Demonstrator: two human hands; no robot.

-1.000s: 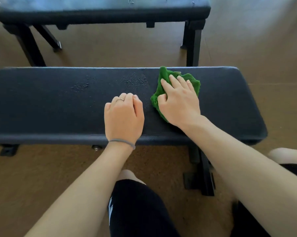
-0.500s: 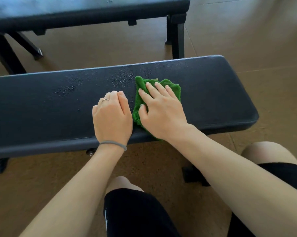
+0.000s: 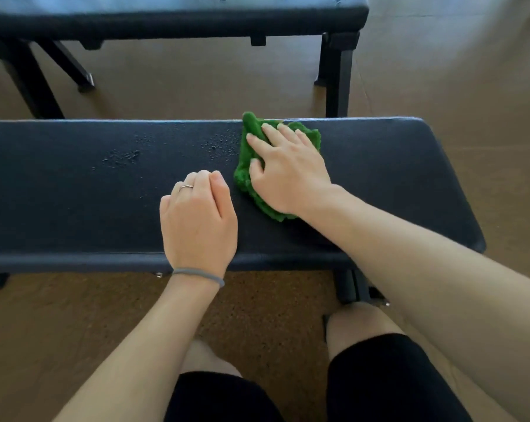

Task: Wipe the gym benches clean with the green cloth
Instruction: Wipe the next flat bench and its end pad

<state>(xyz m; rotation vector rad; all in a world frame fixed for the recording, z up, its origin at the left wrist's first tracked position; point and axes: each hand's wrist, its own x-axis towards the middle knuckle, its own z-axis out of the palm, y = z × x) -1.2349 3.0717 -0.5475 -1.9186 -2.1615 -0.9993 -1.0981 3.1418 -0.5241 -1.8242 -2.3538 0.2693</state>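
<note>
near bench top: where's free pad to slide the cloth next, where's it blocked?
Free: the stretch of the near bench left of the left hand, including the droplet patches, and the right end past the right hand. Crowded: mid-bench, where the left hand's curled fingers sit beside the green cloth under the right hand.

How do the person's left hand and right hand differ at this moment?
The right hand lies with fingers spread flat, pressing the green cloth; the left hand has its fingers curled under and holds nothing. The left hand wears a ring and a grey wrist band; the right hand shows neither. Both rest on the near bench.
</note>
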